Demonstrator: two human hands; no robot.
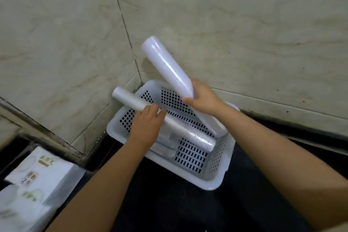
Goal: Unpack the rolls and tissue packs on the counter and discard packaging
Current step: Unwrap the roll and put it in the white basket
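A white perforated basket [211,181] stands on the black counter in the wall corner. My right hand [202,98] grips a thick white roll [166,64] near its lower end; the roll tilts up and to the left above the basket. My left hand [148,124] holds a thinner white roll [190,134], which lies slantwise across the basket with its upper end over the far-left rim. A third white roll [214,124] leans inside the basket under my right wrist. Other pale items lie on the basket floor, partly hidden by my left hand.
Two white tissue packs [43,177] with green print are stacked at the lower left on the counter. Marbled wall tiles [244,24] close in behind and to the left of the basket. Dark counter [169,207] stretches in front of the basket.
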